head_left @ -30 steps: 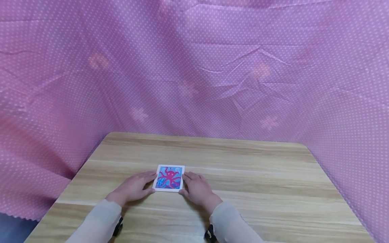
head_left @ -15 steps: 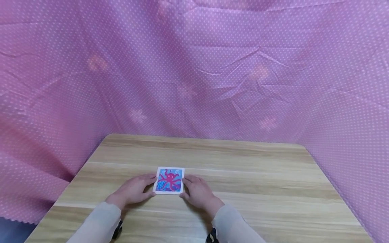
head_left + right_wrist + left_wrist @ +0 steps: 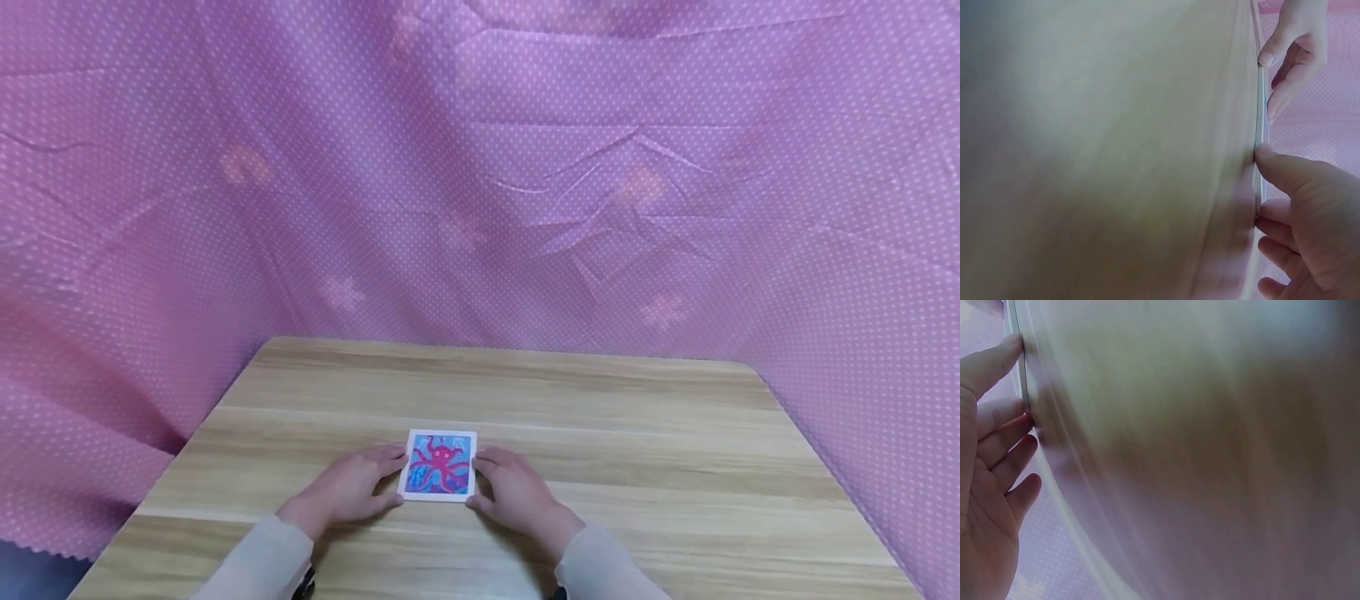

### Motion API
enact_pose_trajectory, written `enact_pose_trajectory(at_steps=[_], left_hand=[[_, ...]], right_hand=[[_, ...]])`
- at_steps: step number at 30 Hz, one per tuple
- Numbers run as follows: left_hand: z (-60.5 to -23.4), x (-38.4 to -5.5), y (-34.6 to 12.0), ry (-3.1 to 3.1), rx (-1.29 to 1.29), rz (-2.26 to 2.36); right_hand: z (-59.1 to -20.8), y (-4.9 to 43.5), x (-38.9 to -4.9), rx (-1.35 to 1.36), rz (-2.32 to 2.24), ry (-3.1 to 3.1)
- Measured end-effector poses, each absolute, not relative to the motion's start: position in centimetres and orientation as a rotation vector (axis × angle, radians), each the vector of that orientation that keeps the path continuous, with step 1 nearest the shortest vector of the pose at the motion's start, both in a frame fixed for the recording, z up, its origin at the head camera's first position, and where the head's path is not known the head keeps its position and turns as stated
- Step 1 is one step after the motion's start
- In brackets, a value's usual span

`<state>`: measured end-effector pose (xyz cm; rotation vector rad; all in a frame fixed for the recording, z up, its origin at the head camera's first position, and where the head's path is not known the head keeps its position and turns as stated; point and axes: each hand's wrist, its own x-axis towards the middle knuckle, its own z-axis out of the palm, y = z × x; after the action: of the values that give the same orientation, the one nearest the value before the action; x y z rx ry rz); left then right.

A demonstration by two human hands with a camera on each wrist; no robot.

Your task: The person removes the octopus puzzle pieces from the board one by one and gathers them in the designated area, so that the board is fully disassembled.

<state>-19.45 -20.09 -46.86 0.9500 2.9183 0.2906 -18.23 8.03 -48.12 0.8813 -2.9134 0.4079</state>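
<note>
A square octopus picture [image 3: 439, 467] with a white border lies flat on the wooden table in the head view, a pink octopus on blue. My left hand [image 3: 351, 490] touches its left edge with thumb and fingertips spread along it. On the opposite edge, my right hand [image 3: 517, 493] does the same. The left wrist view has the left hand [image 3: 991, 462] with fingers gently bent, fingertips at the picture's thin side. In the right wrist view, the right hand [image 3: 1310, 212] touches the picture's edge [image 3: 1259, 119], and the left hand [image 3: 1300, 47] appears beyond it.
The wooden table [image 3: 600, 408] extends around the picture, with rounded far corners. A pink cloth [image 3: 480, 183] with white dots hangs behind the table and along both sides.
Both hands have slid the picture to the right and a little nearer to me, keeping their fingertips on its side edges. The head view has tilted slightly upward.
</note>
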Motion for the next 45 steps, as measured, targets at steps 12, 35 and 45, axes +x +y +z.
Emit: enact_pose_trajectory(at_steps=[12, 35, 45], left_hand=[[-46.7, -18.1, -16.5, 2.89, 1.047, 0.294], [-46.6, -16.0, -11.9, 2.903, 1.132, 0.216], [-46.7, -15.9, -10.4, 2.884, 1.086, 0.212]], right_hand=[[-48.2, 11.6, -16.4, 0.864, 0.469, -2.917], [-47.9, 16.2, -13.8, 0.841, 0.518, -2.935], [-47.6, 17.4, -13.6, 0.828, 0.543, -2.97]])
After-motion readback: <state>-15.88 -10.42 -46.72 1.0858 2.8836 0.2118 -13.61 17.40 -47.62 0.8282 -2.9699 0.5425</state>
